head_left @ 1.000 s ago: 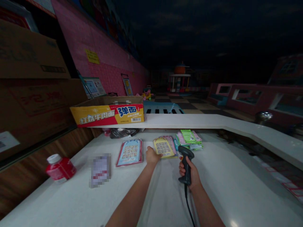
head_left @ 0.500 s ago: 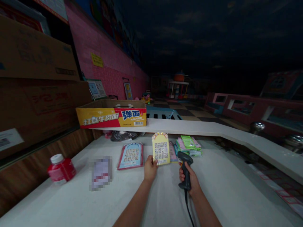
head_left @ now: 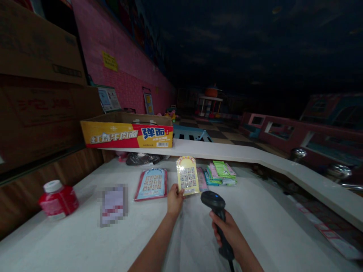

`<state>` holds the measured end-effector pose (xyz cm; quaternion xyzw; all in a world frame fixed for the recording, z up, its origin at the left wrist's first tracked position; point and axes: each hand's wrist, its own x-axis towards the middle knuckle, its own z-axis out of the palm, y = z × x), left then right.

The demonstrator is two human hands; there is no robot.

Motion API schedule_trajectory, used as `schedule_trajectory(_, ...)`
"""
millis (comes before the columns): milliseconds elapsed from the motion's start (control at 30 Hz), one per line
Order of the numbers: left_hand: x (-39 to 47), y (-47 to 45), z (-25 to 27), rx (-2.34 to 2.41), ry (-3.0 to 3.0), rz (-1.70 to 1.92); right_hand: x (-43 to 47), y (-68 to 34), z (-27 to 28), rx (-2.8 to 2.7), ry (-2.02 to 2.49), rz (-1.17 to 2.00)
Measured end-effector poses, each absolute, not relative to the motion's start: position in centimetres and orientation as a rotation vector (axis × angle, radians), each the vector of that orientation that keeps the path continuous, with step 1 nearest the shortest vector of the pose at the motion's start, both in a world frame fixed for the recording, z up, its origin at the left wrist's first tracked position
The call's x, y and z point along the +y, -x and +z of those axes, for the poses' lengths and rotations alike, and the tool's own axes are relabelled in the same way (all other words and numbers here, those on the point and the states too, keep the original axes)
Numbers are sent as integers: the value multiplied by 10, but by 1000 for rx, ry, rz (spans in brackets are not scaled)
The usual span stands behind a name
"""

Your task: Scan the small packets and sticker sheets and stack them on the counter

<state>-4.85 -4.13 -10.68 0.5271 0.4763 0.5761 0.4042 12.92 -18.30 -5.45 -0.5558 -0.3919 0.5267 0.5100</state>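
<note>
My left hand point(head_left: 175, 200) pinches the lower left corner of a yellow card pack point(head_left: 187, 175) in clear wrapping, printed with a grid of small pictures and tilted up from the table. Wrapped in my right hand point(head_left: 227, 230) is a black barcode scanner point(head_left: 214, 200), its head pointing toward the yellow pack and a small blue light showing on top. A pink pack point(head_left: 202, 180) lies partly hidden behind the yellow one. To the left rests a stack of blue-fronted packs point(head_left: 152, 184). Green and pink packets point(head_left: 222, 172) are piled at the right.
A red bottle with a white cap point(head_left: 58, 199) and a blurred-out item point(head_left: 114, 205) are on the white table point(head_left: 85, 245) at left. Behind, a yellow and red carton point(head_left: 127, 132) sits on a raised ledge point(head_left: 227, 150). Large cardboard boxes point(head_left: 42, 109) are stacked far left.
The scanner has come nearer to me and its head has turned left toward the yellow pack; a blue light now shows on it. My left hand still holds the pack. The view shifted slightly.
</note>
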Motion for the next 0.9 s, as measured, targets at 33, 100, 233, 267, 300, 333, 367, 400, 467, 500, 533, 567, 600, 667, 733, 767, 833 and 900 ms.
schedule_trajectory(33, -42, 48, -106, 1224, -1335, 1452, -184, -129, -53, -955, 1348, 1262)
schedule_trajectory(100, -44, 48, -103, 1289, -1355, 1448, -186, -128, -50, -957, 1354, 1262)
schedule_trajectory(233, -46, 49, -99, 1361, -1365, 1429, -186, -127, -47, -917, 1355, 1274)
schedule_trajectory(267, -45, 49, -99, 1347, -1363, 1425, -185, -126, -47, -917, 1358, 1274)
schedule_trajectory(300, -45, 48, -100, 1326, -1358, 1427, -185, -126, -49, -921, 1364, 1272)
schedule_trajectory(333, -45, 48, -101, 1302, -1352, 1432, -183, -126, -50, -927, 1368, 1269)
schedule_trajectory(367, -45, 48, -101, 1277, -1344, 1438, -182, -126, -52, -929, 1368, 1267)
schedule_trajectory(400, -44, 48, -102, 1254, -1335, 1443, -179, -127, -54, -920, 1364, 1267)
schedule_trajectory(467, -44, 48, -104, 1218, -1323, 1447, -170, -129, -58, -871, 1340, 1280)
schedule_trajectory(500, -44, 48, -104, 1207, -1322, 1450, -164, -131, -59, -834, 1315, 1294)
schedule_trajectory(533, -43, 48, -104, 1200, -1321, 1453, -158, -132, -60, -793, 1278, 1315)
schedule_trajectory(567, -43, 48, -105, 1195, -1320, 1457, -151, -135, -61, -750, 1226, 1342)
schedule_trajectory(600, -43, 48, -105, 1191, -1318, 1460, -144, -137, -62, -709, 1159, 1375)
schedule_trajectory(667, -43, 48, -106, 1184, -1313, 1457, -132, -142, -65, -642, 993, 1457)
schedule_trajectory(733, -44, 48, -107, 1188, -1314, 1447, -125, -147, -70, -590, 822, 1545)
schedule_trajectory(767, -45, 48, -107, 1195, -1318, 1441, -123, -149, -73, -562, 748, 1582)
schedule_trajectory(833, -47, 47, -106, 1213, -1319, 1437, -121, -152, -81, -485, 627, 1610)
schedule_trajectory(900, -50, 47, -105, 1228, -1315, 1446, -122, -154, -88, -385, 557, 1627)
